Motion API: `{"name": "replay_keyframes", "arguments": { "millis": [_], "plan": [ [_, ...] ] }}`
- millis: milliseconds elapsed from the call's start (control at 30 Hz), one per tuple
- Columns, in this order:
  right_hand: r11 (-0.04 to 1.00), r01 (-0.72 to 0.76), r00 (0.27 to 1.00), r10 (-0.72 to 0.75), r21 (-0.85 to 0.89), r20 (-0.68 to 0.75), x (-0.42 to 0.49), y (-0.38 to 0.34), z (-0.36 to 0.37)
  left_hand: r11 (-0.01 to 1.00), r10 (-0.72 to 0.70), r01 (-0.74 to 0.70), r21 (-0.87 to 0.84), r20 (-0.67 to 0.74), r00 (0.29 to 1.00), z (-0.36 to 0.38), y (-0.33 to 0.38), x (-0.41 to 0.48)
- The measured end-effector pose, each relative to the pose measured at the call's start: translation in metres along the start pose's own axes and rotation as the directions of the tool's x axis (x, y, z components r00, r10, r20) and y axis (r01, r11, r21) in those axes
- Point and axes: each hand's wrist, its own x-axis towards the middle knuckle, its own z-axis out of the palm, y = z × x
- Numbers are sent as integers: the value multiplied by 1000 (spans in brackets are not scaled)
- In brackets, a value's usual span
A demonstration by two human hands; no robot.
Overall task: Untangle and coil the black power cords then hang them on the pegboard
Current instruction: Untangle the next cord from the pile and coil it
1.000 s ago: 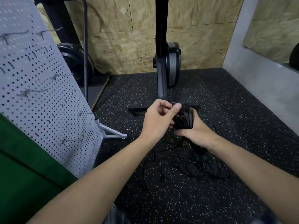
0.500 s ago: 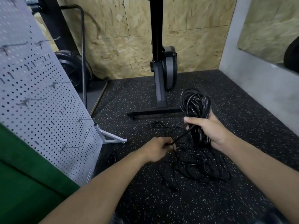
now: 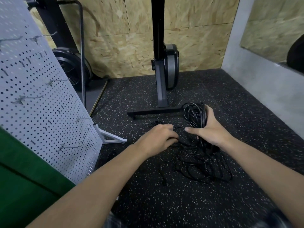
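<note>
- My right hand point(image 3: 212, 131) is gripping a coil of black power cord point(image 3: 195, 113). The fingers are wrapping round the far side of the loops and the thumb is sticking out flat to the left.
- The coil is standing more or less upright in that hand, up off the floor, with its top loops poking above my fingers.
- My left hand point(image 3: 158, 138) is sitting palm down just beside the right one, fingers curling under. As far as I can tell it's pinching a loose strand point(image 3: 178, 128) that's running across to the right thumb, but the fingertips are hiding the actual contact.
- More cord is dropping from under my right hand into a tangled heap of black cord point(image 3: 205, 163), which is lying on the black speckled rubber floor point(image 3: 164, 204) right below both hands.
- The grey perforated metal pegboard point(image 3: 41, 104) is leaning on its stand off to my left, well apart from the cords, with thin wire hooks point(image 3: 51, 82) sticking out of it.
- A black upright exercise machine point(image 3: 160, 66) is standing straight ahead against the chipboard wall point(image 3: 125, 46), its base bar sitting just behind the coil.
- Something flat and green point(image 3: 24, 181) is filling the lower left corner in front of the pegboard.
</note>
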Motion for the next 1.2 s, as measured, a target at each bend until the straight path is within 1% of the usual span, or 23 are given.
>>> {"name": "replay_keyframes", "arguments": {
  "millis": [100, 167, 233, 267, 333, 400, 500, 600, 667, 733, 767, 900, 967, 1033, 1133, 1200],
  "plan": [
    [999, 38, 999, -37, -20, 25, -2, -3, 1, 995, 102, -101, 8, -87, 991, -5, 14, 3],
    [997, 70, 997, -69, -25, 43, -3, -3, 1, 986, 154, -160, -35, -135, 979, -7, 22, 3],
    [997, 76, 994, -77, 21, 73, -2, -4, 0, 976, 181, -200, -85, -190, 965, -9, 28, 3],
    [996, 60, 994, -66, 65, 91, -3, -4, 0, 974, 172, -199, -107, -220, 960, -11, 32, 3],
    [985, 3, 992, -26, 173, 126, -6, -7, 1, 974, 86, -136, -181, -260, 962, -17, 37, 3],
    [961, -51, 986, 6, 272, 166, -8, -8, 3, 961, -18, -55, -272, -257, 966, -20, 38, 4],
    [930, -106, 961, 6, 351, 277, -9, -9, 8, 931, -100, 2, -365, -250, 963, -18, 35, 6],
    [818, -205, 914, -36, 538, 403, -12, -12, 10, 914, -134, 7, -406, -286, 949, -16, 34, 7],
    [792, -206, 891, -91, 575, 445, -14, -14, 12, 903, -153, 3, -430, -314, 937, -18, 31, 8],
    [810, -189, 863, -132, 555, 487, -14, -14, 12, 902, -169, 6, -433, -340, 925, -20, 25, 8],
    [835, -186, 855, -122, 519, 503, -14, -14, 12, 897, -181, 16, -441, -334, 925, -20, 23, 7],
    [945, -163, 848, -13, 284, 530, -18, -14, 8, 905, -200, 66, -419, -284, 938, -21, 16, 4],
    [976, -147, 849, 39, 163, 528, -22, -18, 8, 912, -191, 70, -405, -267, 945, -21, 16, 4],
    [988, -134, 869, 81, 75, 487, -23, -19, 11, 921, -149, 45, -386, -244, 958, -21, 16, 5],
    [983, -165, 888, 115, 75, 446, -21, -19, 14, 922, -126, 26, -386, -236, 963, -25, 16, 6],
    [966, -209, 854, 104, 153, 509, -19, -17, 12, 924, -113, 11, -383, -245, 963, -26, 18, 6]
  ]
}}
